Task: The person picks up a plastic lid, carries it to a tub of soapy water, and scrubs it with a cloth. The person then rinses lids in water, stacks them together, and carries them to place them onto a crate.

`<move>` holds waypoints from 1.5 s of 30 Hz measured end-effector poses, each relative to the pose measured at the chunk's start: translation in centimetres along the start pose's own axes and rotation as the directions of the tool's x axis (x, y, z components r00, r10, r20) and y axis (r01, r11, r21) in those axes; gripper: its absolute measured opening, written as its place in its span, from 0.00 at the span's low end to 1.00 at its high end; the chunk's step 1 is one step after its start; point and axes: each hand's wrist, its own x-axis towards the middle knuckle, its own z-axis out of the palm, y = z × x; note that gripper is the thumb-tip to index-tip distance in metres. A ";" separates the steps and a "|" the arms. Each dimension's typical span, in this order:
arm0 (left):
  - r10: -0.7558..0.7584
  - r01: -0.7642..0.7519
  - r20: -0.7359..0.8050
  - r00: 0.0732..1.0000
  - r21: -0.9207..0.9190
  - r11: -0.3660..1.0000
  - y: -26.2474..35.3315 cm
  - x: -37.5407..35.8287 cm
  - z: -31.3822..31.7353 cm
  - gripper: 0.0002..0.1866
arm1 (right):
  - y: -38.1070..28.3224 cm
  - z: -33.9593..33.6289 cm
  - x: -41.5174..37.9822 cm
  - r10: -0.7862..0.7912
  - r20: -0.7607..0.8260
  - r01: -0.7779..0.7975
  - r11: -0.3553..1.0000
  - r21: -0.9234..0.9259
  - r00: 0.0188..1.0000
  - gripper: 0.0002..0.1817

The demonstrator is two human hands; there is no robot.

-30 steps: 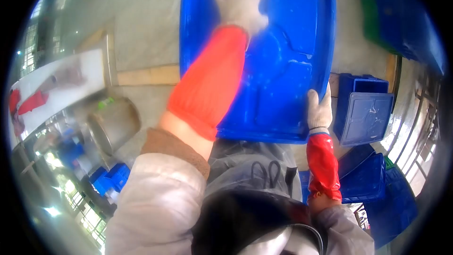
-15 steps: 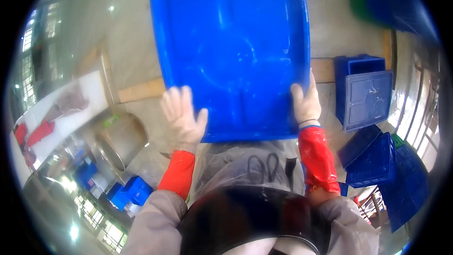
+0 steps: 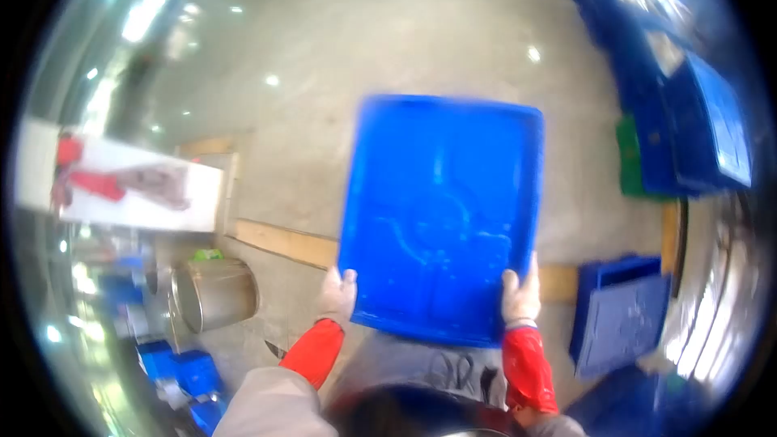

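Gripping the wet blue square plastic tray [image 3: 441, 214] by its near corners, my left hand [image 3: 337, 295] and right hand [image 3: 520, 298] carry it; next, seemingly, a level set-down

no readable text, labels or numbers

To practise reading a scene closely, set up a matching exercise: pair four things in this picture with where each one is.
Things:
1. blue tray
2. metal drum
3. green crate
4. white table

Places:
a. far left, with a red-sleeved person at it
b. held at its near edge by left hand and right hand
c. on the floor at lower left, near a plank
d. at right, beside stacked blue crates

Pairs: 1-b, 2-c, 3-d, 4-a
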 end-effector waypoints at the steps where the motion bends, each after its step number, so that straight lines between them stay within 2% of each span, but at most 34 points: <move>1: -0.066 0.061 0.048 0.997 0.097 0.993 0.8 0.7 -0.1 0.26 | 0.1 0.1 1.7 -0.010 0.002 0.010 1.000 0.006 1.000 0.40; 3: 0.256 -0.276 -0.128 0.958 -0.172 0.946 1.7 1.8 0.9 0.26 | -1.4 0.1 5.6 -0.056 -0.004 0.056 0.996 0.076 0.998 0.40; 4: 0.269 -0.289 -0.117 0.956 -0.230 0.929 1.4 2.5 1.2 0.26 | -2.1 0.1 7.7 -0.083 -0.016 0.082 0.996 -0.031 0.996 0.40; 5: 0.286 -0.302 -0.098 0.953 -0.289 0.908 1.2 3.4 1.7 0.25 | -3.0 -0.2 9.4 -0.094 -0.005 0.093 0.994 -0.059 0.996 0.39; 6: 0.237 -0.257 -0.108 0.966 -0.257 0.932 1.4 4.1 2.3 0.25 | -4.4 -0.9 10.4 -0.094 0.038 0.095 0.995 -0.021 0.995 0.39; 7: 0.260 -0.286 -0.125 0.957 -0.301 0.910 2.7 4.8 2.3 0.26 | -5.6 -1.6 11.0 -0.092 0.081 0.091 0.996 0.016 0.992 0.38; 9: 0.295 -0.345 -0.199 0.935 -0.301 0.889 0.3 7.1 5.5 0.26 | -4.0 -1.3 8.5 -0.181 -0.027 0.183 0.981 0.069 0.983 0.38; 10: 0.307 -0.366 -0.228 0.924 -0.291 0.884 0.8 7.1 5.6 0.26 | -0.9 -0.4 8.2 -0.247 -0.081 0.250 0.967 0.036 0.966 0.37; 11: 0.323 -0.389 -0.254 0.912 -0.281 0.877 2.2 6.7 5.0 0.25 | -0.1 -0.6 7.0 -0.118 -0.007 0.117 0.980 0.163 0.993 0.37; 13: 0.235 -0.242 -0.064 0.970 -0.367 0.898 4.4 5.5 2.3 0.25 | 0.3 0.3 5.0 -0.019 -0.121 0.039 0.986 0.164 0.992 0.34; 15: 0.221 -0.258 -0.133 0.966 -0.455 0.852 5.9 4.6 2.4 0.25 | 3.1 1.3 6.2 -0.006 -0.208 0.057 0.969 0.240 0.978 0.33; 16: 0.233 -0.261 -0.118 0.965 -0.450 0.854 6.1 5.1 2.4 0.23 | 3.0 1.3 7.7 -0.016 -0.230 0.072 0.968 0.241 0.973 0.33; 18: 0.236 -0.256 -0.099 0.967 -0.391 0.884 7.6 5.9 2.4 0.23 | 2.2 -0.3 9.4 -0.021 -0.035 0.026 0.987 0.159 0.999 0.45; 19: 0.239 -0.253 -0.084 0.967 -0.388 0.886 7.9 6.8 2.8 0.23 | 1.2 -0.5 9.8 -0.006 -0.040 0.012 0.987 0.158 0.999 0.45; 21: 0.261 -0.303 -0.164 0.951 -0.344 0.889 8.9 7.8 4.0 0.23 | -3.1 -1.2 11.3 0.031 -0.111 -0.009 0.980 0.198 0.993 0.34; 22: 0.242 -0.279 -0.140 0.960 -0.408 0.869 9.6 8.7 4.3 0.23 | -4.3 -1.6 12.4 -0.016 -0.121 0.042 0.977 0.210 0.993 0.34; 23: 0.240 -0.272 -0.129 0.962 -0.402 0.874 10.2 9.4 5.2 0.23 | -5.4 -1.7 14.1 0.010 -0.159 0.030 0.968 0.251 0.987 0.34; 25: 0.061 -0.085 -0.088 0.994 -0.301 0.950 11.3 10.5 7.2 0.22 | -5.6 -2.5 17.7 -0.039 -0.229 0.071 0.988 0.135 0.973 0.41; 27: 0.025 -0.039 -0.040 0.999 -0.389 0.921 16.8 10.3 6.0 0.21 | -6.5 -3.7 21.1 -0.035 -0.292 0.042 0.999 0.016 0.956 0.43; 28: 0.074 -0.087 -0.049 0.996 -0.435 0.896 17.2 10.7 7.4 0.20 | -4.8 -3.7 23.7 -0.080 -0.382 0.038 0.993 -0.115 0.921 0.44; 29: 0.031 -0.031 -0.009 0.999 -0.488 0.872 20.2 9.7 6.6 0.20 | -4.1 -3.9 25.2 -0.048 -0.427 0.037 0.999 -0.032 0.903 0.43; 30: 0.033 -0.009 0.031 0.999 -0.563 0.826 19.3 10.6 9.4 0.23 | -2.3 -3.6 26.6 -0.013 -0.461 0.100 0.981 0.164 0.887 0.42; 31: 0.106 -0.107 -0.036 0.994 -0.560 0.822 19.2 10.9 11.6 0.27 | -6.0 -4.8 24.1 -0.022 -0.476 0.047 0.998 0.040 0.879 0.42; 33: 0.223 -0.232 -0.086 0.971 -0.553 0.800 20.9 10.2 14.4 0.37 | -4.3 -4.3 21.9 -0.038 -0.524 0.231 0.923 0.308 0.851 0.42; 34: 0.275 -0.252 -0.052 0.960 -0.584 0.771 21.6 8.7 15.2 0.39 | -3.3 -4.9 17.4 -0.063 -0.502 0.209 0.948 0.239 0.862 0.41; 35: 0.349 -0.272 0.010 0.937 -0.605 0.748 22.0 7.3 16.1 0.37 | -2.3 -4.9 12.3 -0.060 -0.484 0.162 0.972 0.172 0.873 0.41; 36: 0.421 -0.291 0.063 0.905 -0.630 0.720 22.9 6.5 16.4 0.35 | -3.9 -5.1 7.1 0.009 -0.413 -0.052 0.994 -0.093 0.911 0.40; 38: 0.537 -0.299 0.166 0.827 -0.679 0.670 23.7 4.4 17.3 0.31 | -1.8 -3.7 -1.1 0.290 -0.251 -0.267 0.956 0.124 0.923 0.41; 39: 0.532 -0.297 0.110 0.839 -0.728 0.618 23.4 3.5 18.4 0.29 | -1.6 -3.3 -5.1 0.350 -0.201 -0.312 0.929 0.198 0.915 0.41; 40: 0.457 -0.260 0.271 0.847 -0.538 0.802 23.0 2.0 16.7 0.28 | 0.6 -2.7 -9.7 0.417 -0.175 -0.386 0.904 0.185 0.892 0.40; 41: 0.267 -0.130 0.449 0.853 -0.312 0.941 21.4 2.3 16.9 0.27 | 0.2 -3.4 -13.6 0.500 -0.148 -0.482 0.865 0.141 0.853 0.40; 43: 0.423 -0.277 0.546 0.723 -0.333 0.902 17.8 1.0 15.9 0.31 | 4.7 -1.7 -23.4 0.595 -0.263 -0.599 0.797 0.074 0.760 0.41; 45: 0.561 -0.498 0.601 0.569 -0.292 0.817 12.2 1.7 15.4 0.35 | 5.7 -1.9 -32.4 0.812 -0.169 -0.697 0.570 0.435 0.559 0.41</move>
